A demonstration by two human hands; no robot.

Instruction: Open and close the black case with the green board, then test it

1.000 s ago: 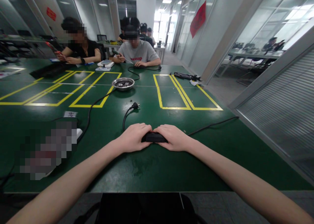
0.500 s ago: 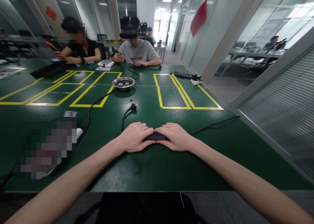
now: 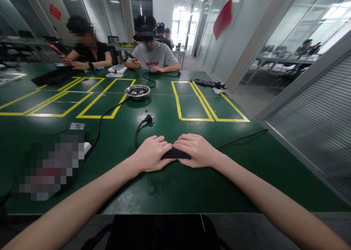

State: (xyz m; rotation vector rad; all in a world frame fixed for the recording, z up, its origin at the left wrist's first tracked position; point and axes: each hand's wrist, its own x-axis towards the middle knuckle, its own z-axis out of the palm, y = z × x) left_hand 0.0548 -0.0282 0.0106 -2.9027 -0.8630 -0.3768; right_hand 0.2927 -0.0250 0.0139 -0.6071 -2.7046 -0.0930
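Observation:
My left hand (image 3: 153,153) is closed around the left end of a black power adapter (image 3: 176,154) at the near middle of the green table (image 3: 208,191). On its right end, my right hand (image 3: 196,150) is closed too, thumb along the near side and fingers over the top. Both thumbs nearly meet in front. Just beyond my left hand, a black cord curves up to a two-pin plug (image 3: 149,118). A thin black cable (image 3: 242,137) runs off to the right from behind my right hand. Where these join the adapter is hidden by my hands.
A metal bowl (image 3: 137,92) with small metal parts stands farther back. Yellow tape (image 3: 179,107) marks rectangles. A black folded stand (image 3: 210,83) lies at the far right edge. Left of me are a blurred object (image 3: 55,169) and a long cable (image 3: 100,127). Two people sit opposite.
The adapter has tipped a little between my hands, so a broader smooth black face shows. My right fingers have shifted slightly upward. The plug and bowl stay put.

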